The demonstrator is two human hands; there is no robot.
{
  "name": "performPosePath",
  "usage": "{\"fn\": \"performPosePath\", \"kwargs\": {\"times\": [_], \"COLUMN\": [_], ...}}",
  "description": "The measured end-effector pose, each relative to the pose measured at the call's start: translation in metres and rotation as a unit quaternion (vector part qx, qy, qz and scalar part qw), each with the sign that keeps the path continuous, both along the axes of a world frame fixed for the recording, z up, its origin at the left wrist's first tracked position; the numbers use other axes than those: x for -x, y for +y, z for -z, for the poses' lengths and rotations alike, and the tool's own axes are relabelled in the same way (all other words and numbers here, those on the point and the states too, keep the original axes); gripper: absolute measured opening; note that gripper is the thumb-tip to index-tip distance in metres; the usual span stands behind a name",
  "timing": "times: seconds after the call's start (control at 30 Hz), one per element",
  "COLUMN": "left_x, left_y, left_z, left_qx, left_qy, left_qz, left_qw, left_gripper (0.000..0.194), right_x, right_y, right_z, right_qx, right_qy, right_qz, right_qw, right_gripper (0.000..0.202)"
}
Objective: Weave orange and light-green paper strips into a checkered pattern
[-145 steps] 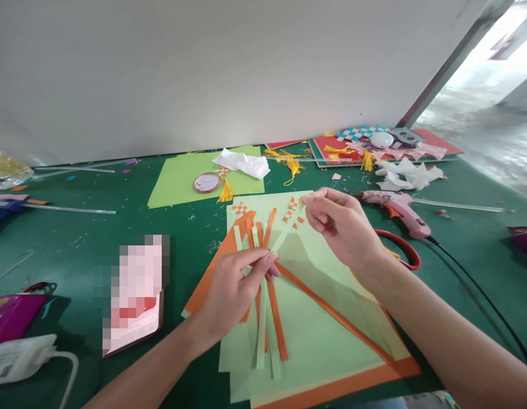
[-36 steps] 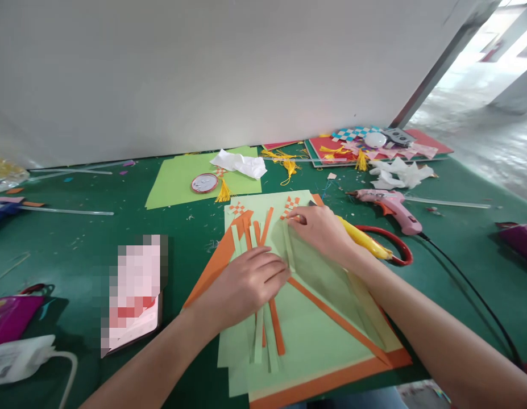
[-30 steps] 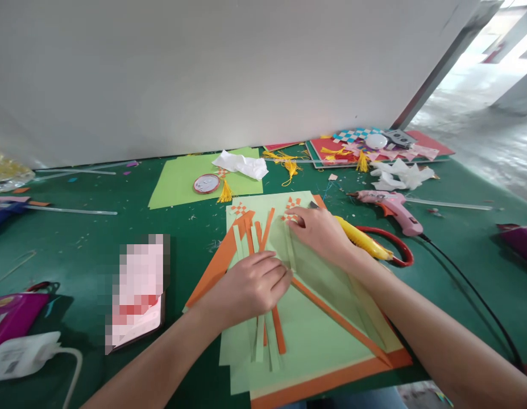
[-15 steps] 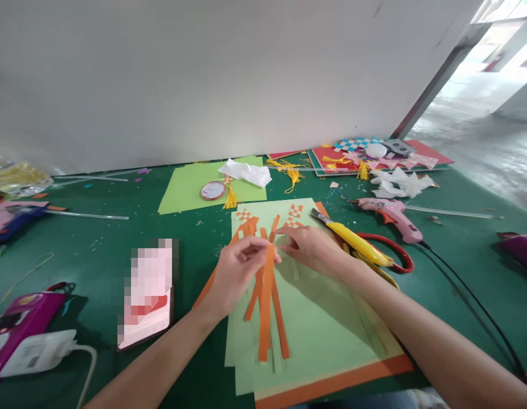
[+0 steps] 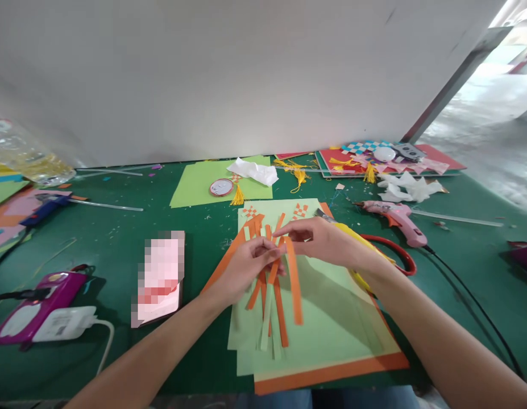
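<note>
Over a stack of pale green paper sheets (image 5: 331,318), my left hand (image 5: 246,267) pinches an orange paper strip (image 5: 273,274) between thumb and fingers. My right hand (image 5: 316,237) meets it from the right, its fingers closed on the upper end of another orange paper strip (image 5: 295,289) that arches over and hangs down. Beneath the hands, more orange and pale green strips (image 5: 265,326) fan across the sheets; their crossing point is partly hidden by my left fingers. Small orange checkered woven pieces (image 5: 300,211) lie at the sheets' far edge.
Right of the sheets are a yellow-handled cutting tool (image 5: 352,230), a red-handled tool (image 5: 406,258) and a pink glue gun (image 5: 397,218) with a cord. A phone (image 5: 161,272) and a purple power strip (image 5: 45,301) lie left. A white wall (image 5: 229,79) stands behind the table.
My right hand has closed on an orange strip, which now arches and hangs to the right, away from the others. A pale green strip beneath is more exposed. The view has shifted slightly left.
</note>
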State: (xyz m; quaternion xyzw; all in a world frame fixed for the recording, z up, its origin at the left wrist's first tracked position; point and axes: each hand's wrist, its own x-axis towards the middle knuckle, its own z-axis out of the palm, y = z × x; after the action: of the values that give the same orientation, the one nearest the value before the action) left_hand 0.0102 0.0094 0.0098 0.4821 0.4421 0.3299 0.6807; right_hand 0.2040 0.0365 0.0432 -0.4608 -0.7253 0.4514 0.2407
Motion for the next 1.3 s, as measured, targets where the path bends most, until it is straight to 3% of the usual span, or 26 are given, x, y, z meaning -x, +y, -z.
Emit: {"fn": "performPosePath", "kwargs": {"times": [0.1, 0.23, 0.4, 0.53, 0.77, 0.87, 1.07, 1.3], "left_x": [-0.001, -0.001, 0.0, 0.0, 0.004, 0.003, -0.001, -0.001], "left_y": [-0.001, -0.001, -0.001, -0.001, -0.002, -0.002, 0.0, -0.001], "left_z": [-0.001, -0.003, -0.005, -0.007, -0.006, -0.006, -0.005, -0.003], "left_qx": [-0.005, -0.01, -0.026, -0.041, -0.077, -0.083, -0.072, -0.108], "left_qy": [0.009, 0.018, 0.021, 0.055, 0.112, 0.124, 0.031, -0.012], "left_qz": [0.018, 0.039, 0.062, 0.086, 0.081, 0.062, -0.014, -0.11], "left_qw": [1.0, 0.999, 0.998, 0.994, 0.987, 0.987, 0.997, 0.988], "left_gripper": [0.026, 0.024, 0.026, 0.026, 0.026, 0.025, 0.024, 0.028], "right_x": [0.002, -0.005, -0.022, -0.028, -0.031, -0.031, -0.024, -0.013], "right_y": [-0.001, 0.001, 0.006, 0.009, 0.015, 0.016, 0.008, -0.003], "right_z": [0.002, 0.001, -0.005, -0.003, 0.004, 0.004, 0.007, 0.016], "right_qx": [-0.006, 0.076, 0.113, 0.129, 0.138, 0.124, 0.157, 0.225], "right_qy": [0.04, 0.13, 0.246, 0.316, 0.423, 0.42, 0.408, 0.252], "right_qz": [0.037, 0.074, 0.117, 0.149, 0.185, 0.17, 0.078, -0.084], "right_qw": [0.999, 0.986, 0.955, 0.928, 0.876, 0.883, 0.896, 0.938], "right_gripper": [0.017, 0.034, 0.04, 0.027, 0.024, 0.024, 0.032, 0.029]}}
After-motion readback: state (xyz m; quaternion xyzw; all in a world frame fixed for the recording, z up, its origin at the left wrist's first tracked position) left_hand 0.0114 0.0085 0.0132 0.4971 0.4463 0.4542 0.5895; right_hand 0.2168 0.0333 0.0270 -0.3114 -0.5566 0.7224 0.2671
